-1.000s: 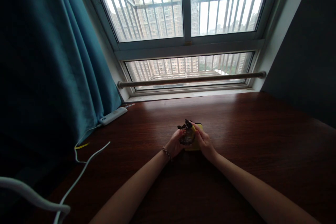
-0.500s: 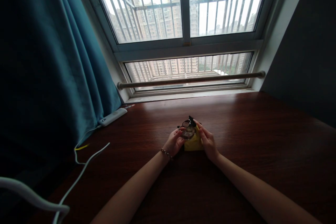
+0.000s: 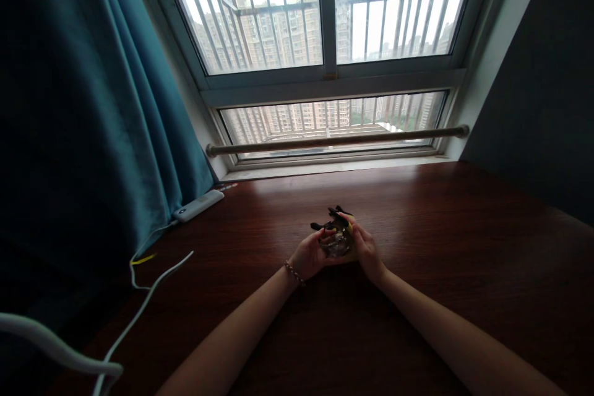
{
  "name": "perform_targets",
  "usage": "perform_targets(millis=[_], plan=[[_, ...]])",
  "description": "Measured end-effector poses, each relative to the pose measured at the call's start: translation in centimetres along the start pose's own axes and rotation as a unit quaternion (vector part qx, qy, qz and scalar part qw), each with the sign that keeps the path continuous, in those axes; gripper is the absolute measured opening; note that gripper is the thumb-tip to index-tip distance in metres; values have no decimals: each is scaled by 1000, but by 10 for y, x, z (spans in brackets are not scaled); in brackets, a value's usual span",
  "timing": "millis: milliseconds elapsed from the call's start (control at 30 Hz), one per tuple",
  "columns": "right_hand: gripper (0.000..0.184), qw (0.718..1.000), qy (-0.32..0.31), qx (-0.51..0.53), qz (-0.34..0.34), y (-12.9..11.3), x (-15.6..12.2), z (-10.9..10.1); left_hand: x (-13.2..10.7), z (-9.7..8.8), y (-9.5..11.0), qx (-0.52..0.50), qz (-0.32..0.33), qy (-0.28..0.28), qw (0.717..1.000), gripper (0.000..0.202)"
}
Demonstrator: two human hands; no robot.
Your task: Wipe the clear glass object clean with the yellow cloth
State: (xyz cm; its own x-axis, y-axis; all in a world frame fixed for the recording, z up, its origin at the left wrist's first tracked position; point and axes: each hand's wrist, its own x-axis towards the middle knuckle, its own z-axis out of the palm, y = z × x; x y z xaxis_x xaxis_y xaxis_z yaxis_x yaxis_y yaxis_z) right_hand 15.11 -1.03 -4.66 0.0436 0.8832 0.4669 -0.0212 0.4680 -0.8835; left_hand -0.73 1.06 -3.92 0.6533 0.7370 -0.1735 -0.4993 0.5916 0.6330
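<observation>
Both my hands meet over the middle of a dark wooden table. My left hand, with a beaded bracelet at the wrist, grips a folded pair of dark-framed glasses from the left. My right hand closes on the glasses from the right, with a yellow cloth pressed against the lens; only a sliver of the cloth shows. The temple tips stick out above my fingers.
A white power strip lies at the table's back left, its white cable trailing toward the near left corner. A teal curtain hangs on the left. A barred window with a rail fills the back. A dark wall stands at right.
The yellow cloth, spread below the glasses half a second ago, is now almost hidden between my hands. The glasses have turned and sit lower in my grip.
</observation>
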Motion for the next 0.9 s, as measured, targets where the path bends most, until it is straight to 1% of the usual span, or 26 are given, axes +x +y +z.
perform_targets(millis=[33, 100, 167, 300, 467, 533, 600, 667, 767, 833, 900], plan=[[43, 999, 10, 19, 35, 6, 1, 0, 0, 0, 0, -4, 1, -1, 1000, 28], [45, 997, 19, 27, 69, 15, 2, -1, 0, 1, 1, -11, -1, -1, 1000, 31], [44, 997, 19, 19, 70, 20, 2, -2, 0, 0, 0, -12, 4, -11, 1000, 36], [41, 998, 23, 9, 65, 17, 4, -4, 2, -4, -5, 11, 54, -49, 997, 40], [39, 998, 30, -2, 58, 6, 3, -4, 5, -9, -7, 45, 104, -29, 993, 35], [38, 998, 39, -5, 51, 4, 2, -3, 6, -10, -7, 42, 117, -31, 992, 35], [38, 999, 39, -10, 34, 2, 0, -2, 7, -11, -6, 39, 125, -42, 991, 39], [38, 1000, 25, -14, 10, 1, -1, -2, 8, -12, -5, 39, 128, -50, 990, 44], [38, 998, 11, -39, -40, -2, -2, -2, 7, -11, -4, 27, 131, -46, 990, 47], [38, 993, 13, -74, -87, -4, -3, -2, 6, -8, -2, 4, 114, -39, 993, 45], [38, 984, 4, -116, -137, -6, -4, 0, 3, -3, -1, -37, 75, -45, 995, 38]])
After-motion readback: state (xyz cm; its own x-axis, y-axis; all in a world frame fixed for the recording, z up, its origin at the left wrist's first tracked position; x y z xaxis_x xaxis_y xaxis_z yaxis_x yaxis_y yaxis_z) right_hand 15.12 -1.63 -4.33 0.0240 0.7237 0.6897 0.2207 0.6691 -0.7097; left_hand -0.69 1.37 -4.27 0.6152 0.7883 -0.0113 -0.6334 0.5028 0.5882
